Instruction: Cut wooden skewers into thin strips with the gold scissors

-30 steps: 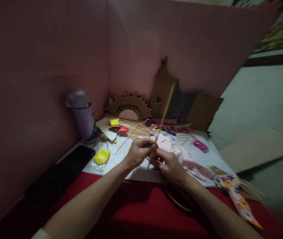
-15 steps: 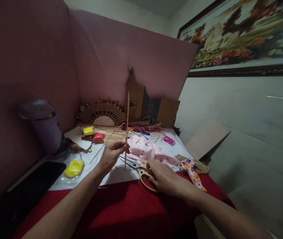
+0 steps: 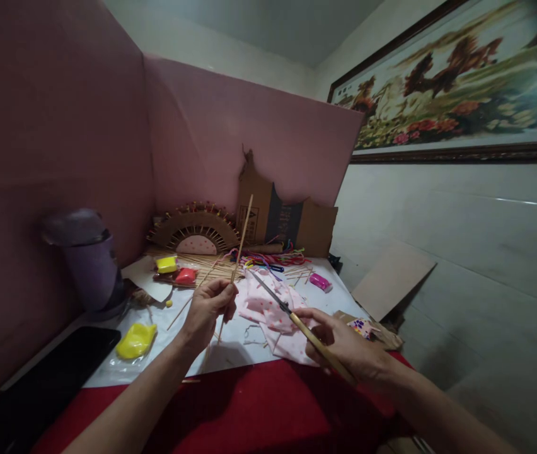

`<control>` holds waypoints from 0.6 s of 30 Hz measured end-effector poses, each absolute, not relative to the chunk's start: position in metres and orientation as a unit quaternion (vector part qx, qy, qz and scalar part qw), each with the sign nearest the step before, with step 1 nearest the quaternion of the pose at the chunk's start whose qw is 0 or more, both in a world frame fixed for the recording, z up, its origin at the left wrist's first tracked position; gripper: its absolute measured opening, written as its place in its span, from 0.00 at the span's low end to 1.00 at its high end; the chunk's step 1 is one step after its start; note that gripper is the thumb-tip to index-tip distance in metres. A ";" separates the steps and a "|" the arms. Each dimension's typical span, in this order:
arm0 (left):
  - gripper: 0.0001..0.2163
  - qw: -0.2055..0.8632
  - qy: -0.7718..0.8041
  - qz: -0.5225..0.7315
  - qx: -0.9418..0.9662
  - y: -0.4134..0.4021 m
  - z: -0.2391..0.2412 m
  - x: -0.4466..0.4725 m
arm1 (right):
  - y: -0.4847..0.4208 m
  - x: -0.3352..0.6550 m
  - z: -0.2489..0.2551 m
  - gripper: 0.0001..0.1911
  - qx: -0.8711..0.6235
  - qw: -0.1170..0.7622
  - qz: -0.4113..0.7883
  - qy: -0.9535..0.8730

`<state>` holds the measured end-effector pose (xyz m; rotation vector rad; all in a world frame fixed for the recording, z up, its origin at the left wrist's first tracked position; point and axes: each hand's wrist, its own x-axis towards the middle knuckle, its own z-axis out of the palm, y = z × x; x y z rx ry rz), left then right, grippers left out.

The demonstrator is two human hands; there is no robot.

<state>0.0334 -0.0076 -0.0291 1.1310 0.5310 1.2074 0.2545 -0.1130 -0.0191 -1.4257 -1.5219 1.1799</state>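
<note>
My left hand [image 3: 210, 308] pinches a thin wooden skewer [image 3: 244, 234], which stands nearly upright and leans a little to the right at its top. My right hand [image 3: 339, 340] grips a pair of scissors [image 3: 313, 337] by the yellow handles. Their dark blades look closed and point up and to the left, above a pink dotted cloth [image 3: 268, 309]. The blades and the skewer are apart. Between the hands, loose sticks and bits of thread lie on the white sheet [image 3: 242, 359].
A fan-shaped cardboard piece [image 3: 197, 224] and torn cardboard [image 3: 287, 217] stand at the back. Packs of yellow clay [image 3: 136, 340], red clay [image 3: 186, 276] and magenta clay [image 3: 320, 282] lie around. On the left are a purple tumbler [image 3: 91, 265] and a black phone [image 3: 70, 359].
My right hand has lifted the scissors off the table, and their blades now point up-left. My left hand has tilted the skewer to the right. The view has shifted upward.
</note>
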 end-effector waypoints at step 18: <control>0.14 0.644 0.298 0.454 0.539 -0.010 -0.034 0.036 | -0.101 0.228 -0.017 0.24 -0.519 0.367 0.358 -0.684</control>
